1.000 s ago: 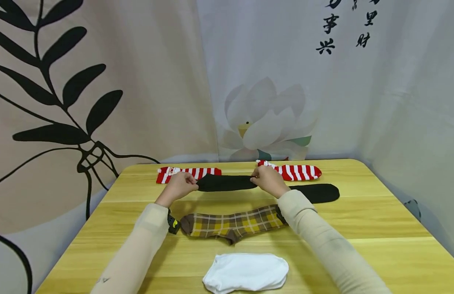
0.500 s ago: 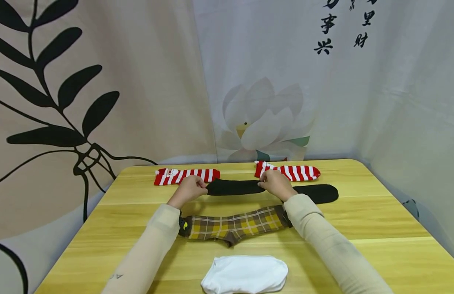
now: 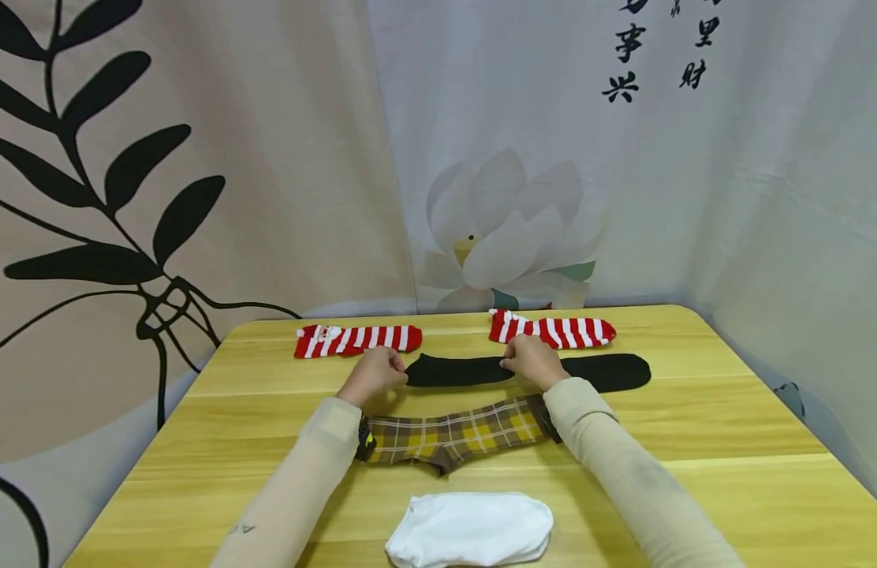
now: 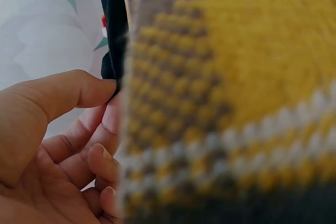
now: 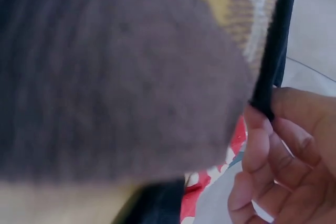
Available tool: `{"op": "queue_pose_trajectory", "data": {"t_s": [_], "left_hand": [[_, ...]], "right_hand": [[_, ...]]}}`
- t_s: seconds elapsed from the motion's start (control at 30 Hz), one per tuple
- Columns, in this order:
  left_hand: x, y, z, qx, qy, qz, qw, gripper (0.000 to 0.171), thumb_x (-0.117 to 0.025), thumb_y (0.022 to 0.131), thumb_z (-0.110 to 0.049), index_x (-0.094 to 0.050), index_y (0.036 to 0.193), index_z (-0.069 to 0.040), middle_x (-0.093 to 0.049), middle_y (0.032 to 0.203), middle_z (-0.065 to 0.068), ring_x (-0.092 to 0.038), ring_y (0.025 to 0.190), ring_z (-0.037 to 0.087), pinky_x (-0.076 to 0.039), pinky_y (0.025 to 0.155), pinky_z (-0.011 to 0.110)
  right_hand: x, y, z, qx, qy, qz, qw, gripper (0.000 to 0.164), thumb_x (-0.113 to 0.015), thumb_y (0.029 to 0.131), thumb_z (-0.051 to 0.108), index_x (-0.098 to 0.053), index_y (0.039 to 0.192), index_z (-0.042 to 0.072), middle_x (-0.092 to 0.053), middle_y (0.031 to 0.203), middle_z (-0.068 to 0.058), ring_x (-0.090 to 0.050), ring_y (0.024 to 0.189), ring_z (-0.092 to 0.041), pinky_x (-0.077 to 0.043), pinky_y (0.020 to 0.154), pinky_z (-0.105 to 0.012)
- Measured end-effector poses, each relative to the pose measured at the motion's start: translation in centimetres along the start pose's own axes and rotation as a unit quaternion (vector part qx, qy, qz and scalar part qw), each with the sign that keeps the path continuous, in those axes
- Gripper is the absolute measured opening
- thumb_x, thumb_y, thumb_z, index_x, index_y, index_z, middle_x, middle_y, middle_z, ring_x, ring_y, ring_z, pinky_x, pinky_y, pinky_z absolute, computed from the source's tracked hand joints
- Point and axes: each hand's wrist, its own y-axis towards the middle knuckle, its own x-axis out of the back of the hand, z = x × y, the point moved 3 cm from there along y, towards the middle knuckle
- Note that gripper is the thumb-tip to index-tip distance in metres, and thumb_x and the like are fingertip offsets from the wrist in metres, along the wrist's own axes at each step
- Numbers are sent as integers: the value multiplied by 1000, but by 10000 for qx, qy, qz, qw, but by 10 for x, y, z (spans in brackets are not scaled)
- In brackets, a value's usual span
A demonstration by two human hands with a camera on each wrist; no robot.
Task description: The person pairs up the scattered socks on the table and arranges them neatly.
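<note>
A black sock (image 3: 460, 372) is stretched out sideways between my two hands. My left hand (image 3: 373, 375) pinches its left end between thumb and fingers, as the left wrist view also shows. At the other end, my right hand (image 3: 534, 361) grips it with thumb and index finger. Beyond the right hand lies another black sock (image 3: 609, 372), its left part hidden behind that hand and wrist. Nearer to me, below the stretched sock, a brown and yellow plaid sock (image 3: 453, 434) lies across the table. It fills much of both wrist views, blurred.
Two red-and-white striped socks, one on the left (image 3: 358, 341) and one on the right (image 3: 555, 330), lie along the back of the wooden table (image 3: 729, 489). White socks (image 3: 470, 528) lie near the front. A printed curtain (image 3: 318, 158) hangs behind the table.
Both hands have brought the black sock toward me and to the right, lower over the table and in line with the other black sock. The striped, plaid and white socks have stayed in place.
</note>
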Motion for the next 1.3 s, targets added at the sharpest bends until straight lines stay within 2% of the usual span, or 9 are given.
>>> {"op": "queue_pose_trajectory", "data": {"t_s": [0.2,0.47,0.8,1.07,1.3], "left_hand": [[-5,0,2,141,-9,88,9999,10,-70,85,-10,-61,86,-6,-62,85,8,-53,66,19,-44,60,30],[-5,5,6,351,200,201,9990,12,-70,86,-13,-60,89,-8,-62,87,8,-53,66,19,-43,58,31],[-10,8,6,334,473,303,9979,11,-71,86,-13,-61,88,-8,-63,91,7,-55,68,19,-44,59,31],[-11,10,1,303,848,355,9953,12,-71,85,-13,-60,86,-9,-63,86,6,-56,65,18,-45,59,32],[-12,9,-1,344,924,437,9942,12,-72,85,-13,-60,85,-9,-62,84,4,-53,66,17,-44,61,31]], "right_hand": [[-3,3,1,-26,-23,97,9999,12,-73,85,16,-68,76,9,-64,75,-2,-52,61,-16,-41,57,-30],[-6,9,4,-82,-319,259,9991,10,-74,84,16,-69,79,10,-66,77,-1,-56,65,-17,-45,60,-33],[-9,10,6,-192,-633,478,9967,12,-74,83,15,-66,75,10,-62,72,-1,-55,64,-17,-44,58,-33],[-11,12,7,-134,-1030,539,9931,13,-73,85,15,-65,76,10,-63,71,-2,-59,65,-17,-46,57,-35],[-12,13,7,-116,-1146,652,9912,15,-71,86,15,-66,74,9,-60,65,0,-57,62,-15,-45,55,-34]]}}
